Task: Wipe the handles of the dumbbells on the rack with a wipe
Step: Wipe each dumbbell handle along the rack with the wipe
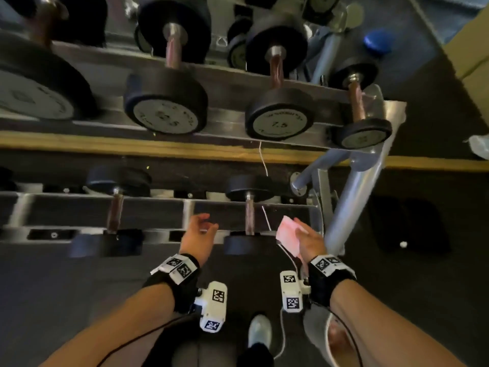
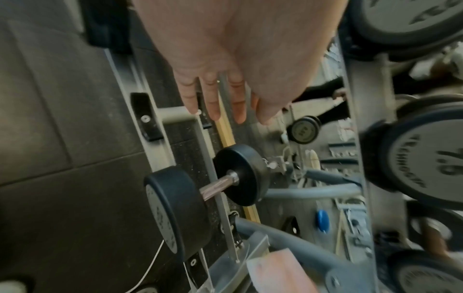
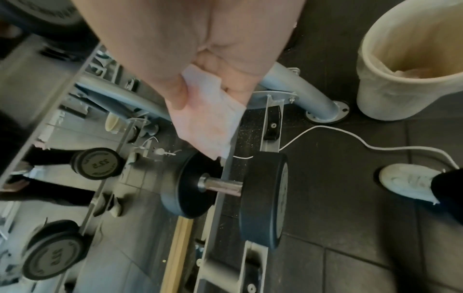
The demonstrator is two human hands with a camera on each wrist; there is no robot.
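Pinching a folded pale-pink wipe [image 1: 289,235], right hand [image 1: 308,241]; left hand [image 1: 199,234] empty, fingers loose.

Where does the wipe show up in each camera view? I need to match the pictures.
Head: the wipe is lower centre-right, held in the right hand, just right of the lower-rack dumbbell.
Left wrist: a blurred pink patch at the bottom edge.
Right wrist: upper centre, hanging from the hand above the dumbbell.
Shared landmark: that dumbbell's handle.
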